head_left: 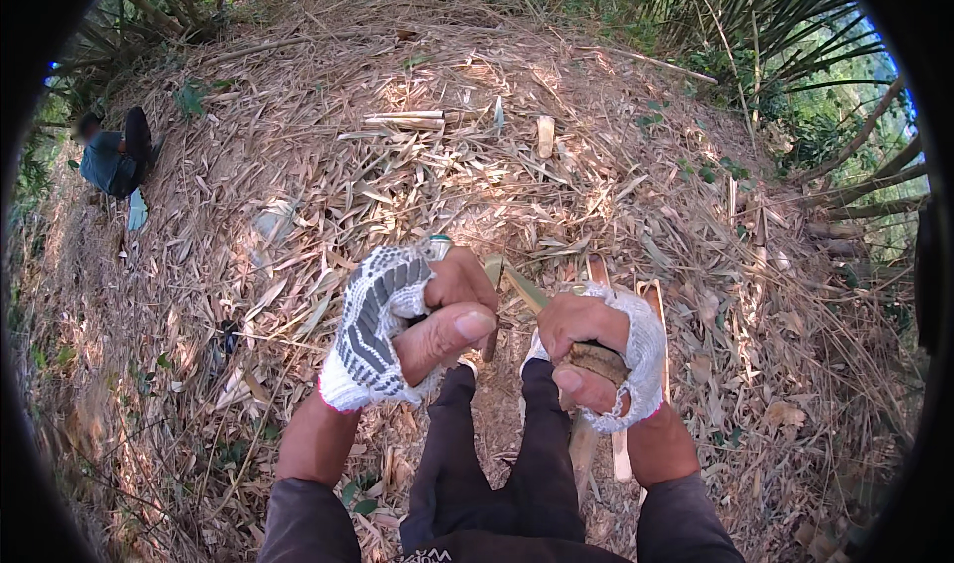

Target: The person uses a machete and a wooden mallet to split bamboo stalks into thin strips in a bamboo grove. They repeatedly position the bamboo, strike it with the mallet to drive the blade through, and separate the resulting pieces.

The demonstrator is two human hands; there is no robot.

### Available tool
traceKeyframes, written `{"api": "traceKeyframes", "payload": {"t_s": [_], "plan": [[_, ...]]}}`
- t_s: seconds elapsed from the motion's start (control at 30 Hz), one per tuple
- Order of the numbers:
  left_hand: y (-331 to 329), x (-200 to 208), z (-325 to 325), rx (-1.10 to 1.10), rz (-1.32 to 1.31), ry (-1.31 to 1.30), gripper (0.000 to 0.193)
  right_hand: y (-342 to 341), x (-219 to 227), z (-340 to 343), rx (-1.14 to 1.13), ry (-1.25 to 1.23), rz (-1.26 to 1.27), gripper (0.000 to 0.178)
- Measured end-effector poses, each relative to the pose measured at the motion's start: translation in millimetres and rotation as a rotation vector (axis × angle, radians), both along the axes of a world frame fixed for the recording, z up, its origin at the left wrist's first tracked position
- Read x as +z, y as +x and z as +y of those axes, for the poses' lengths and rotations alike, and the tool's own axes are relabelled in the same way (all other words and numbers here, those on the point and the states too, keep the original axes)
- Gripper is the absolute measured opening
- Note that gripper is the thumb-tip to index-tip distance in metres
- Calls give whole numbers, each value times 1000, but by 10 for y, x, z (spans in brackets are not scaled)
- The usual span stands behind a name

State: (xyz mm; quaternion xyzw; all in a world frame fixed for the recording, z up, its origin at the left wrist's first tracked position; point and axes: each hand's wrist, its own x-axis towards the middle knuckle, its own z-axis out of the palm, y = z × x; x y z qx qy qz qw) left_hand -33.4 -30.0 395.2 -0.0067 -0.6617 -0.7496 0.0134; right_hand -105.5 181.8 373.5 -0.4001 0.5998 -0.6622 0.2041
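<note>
Above leaf-strewn ground (pixel 328 190), the gloved right hand (pixel 604 339) clenches a brown wooden piece (pixel 599 362); just left, the gloved left hand (pixel 417 326) is closed on a narrow strip (pixel 491 347), hiding its middle. Beneath stand 2 dark-trousered legs (pixel 449 454); beyond lie split wood pieces (pixel 405 123), and a person (pixel 111 162) is far left.

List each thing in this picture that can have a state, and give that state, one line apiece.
Left hand: curled; whether it grips anything is unclear
Right hand: closed around a brown piece
Brown piece: held, partly covered by fingers
Left glove: worn, thumb bare
Right glove: worn, frayed
Fallen leaves: dry, scattered
Short pale piece: lying loose
Person at far left: low to the ground
</note>
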Motion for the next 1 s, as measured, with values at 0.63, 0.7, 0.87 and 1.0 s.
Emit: {"api": "traceKeyframes", "payload": {"t_s": [0.63, 0.7, 0.87, 1.0], "plan": [[884, -220, -1339, 1102, 167, 220, 30, -466, -435, 1633, -917, -420, -318, 20], [1164, -289, -1375, 1109, 154, 214, 19, -318, -415, 1698, -976, -312, -330, 24], [1531, -174, -1008, 1141, -65, 172, 35, 466, -104, 1129, -949, -192, -370, 49], [1705, 145, -494, 1057, -396, 382, 50, 1163, 43, 743, -910, -315, -582, 60]]}}
